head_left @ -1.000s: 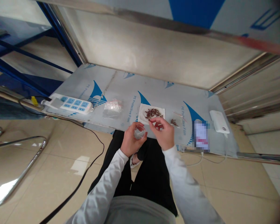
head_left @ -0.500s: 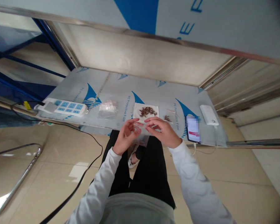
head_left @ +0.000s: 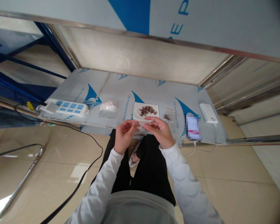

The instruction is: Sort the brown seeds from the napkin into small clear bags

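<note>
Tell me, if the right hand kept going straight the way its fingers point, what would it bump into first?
Probably the left hand: the right hand points leftward at it, both pinching a small clear bag between them. Depth is hard to judge.

Both hands (head_left: 142,132) raised, fingertips pinched together

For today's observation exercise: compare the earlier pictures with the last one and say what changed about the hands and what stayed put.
The right hand came off the pile of small brown parts and met the left hand; both now pinch the small clear bag, held flatter between the fingertips. The power strip, spare bags, phone and power bank stayed in place.
</note>
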Action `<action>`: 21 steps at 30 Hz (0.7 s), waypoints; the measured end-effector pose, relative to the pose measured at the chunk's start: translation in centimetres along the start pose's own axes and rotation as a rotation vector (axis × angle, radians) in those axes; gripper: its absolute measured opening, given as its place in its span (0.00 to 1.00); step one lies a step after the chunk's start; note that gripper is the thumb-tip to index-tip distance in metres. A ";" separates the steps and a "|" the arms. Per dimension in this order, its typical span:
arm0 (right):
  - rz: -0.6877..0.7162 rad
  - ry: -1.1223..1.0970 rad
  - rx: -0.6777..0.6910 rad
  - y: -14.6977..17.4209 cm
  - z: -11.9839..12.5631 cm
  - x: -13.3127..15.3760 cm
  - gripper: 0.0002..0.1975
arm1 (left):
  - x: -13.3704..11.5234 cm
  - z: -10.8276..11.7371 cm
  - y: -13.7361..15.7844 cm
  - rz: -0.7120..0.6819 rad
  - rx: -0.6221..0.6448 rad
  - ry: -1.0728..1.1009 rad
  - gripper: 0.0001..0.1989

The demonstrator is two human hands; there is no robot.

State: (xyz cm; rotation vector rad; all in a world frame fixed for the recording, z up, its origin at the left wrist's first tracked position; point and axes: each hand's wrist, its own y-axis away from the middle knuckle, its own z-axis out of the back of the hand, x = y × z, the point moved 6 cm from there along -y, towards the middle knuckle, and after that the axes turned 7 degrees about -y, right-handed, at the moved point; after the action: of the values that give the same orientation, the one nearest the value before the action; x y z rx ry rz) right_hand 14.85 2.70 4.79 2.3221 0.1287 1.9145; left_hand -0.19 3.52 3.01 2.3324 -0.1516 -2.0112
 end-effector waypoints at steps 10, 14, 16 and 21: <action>0.067 -0.003 -0.069 0.1 -0.1 -0.6 0.14 | -0.1 0.2 0.2 -0.028 -0.005 -0.010 0.14; 0.095 0.030 -0.079 0.4 -0.1 -0.2 0.14 | -0.4 0.6 0.2 -0.033 0.021 -0.047 0.14; 0.091 0.028 -0.056 0.6 -0.2 -0.2 0.14 | -0.6 0.8 0.2 -0.072 0.020 -0.069 0.12; 0.069 0.016 -0.073 0.9 -0.2 -0.8 0.14 | -0.8 0.5 0.6 -0.131 0.003 -0.103 0.11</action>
State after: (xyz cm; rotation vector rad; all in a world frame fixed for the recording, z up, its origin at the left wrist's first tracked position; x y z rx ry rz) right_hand 14.53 1.72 4.21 2.2933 -0.0206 1.9352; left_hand -0.87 2.99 3.83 2.2976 -0.0063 -2.1935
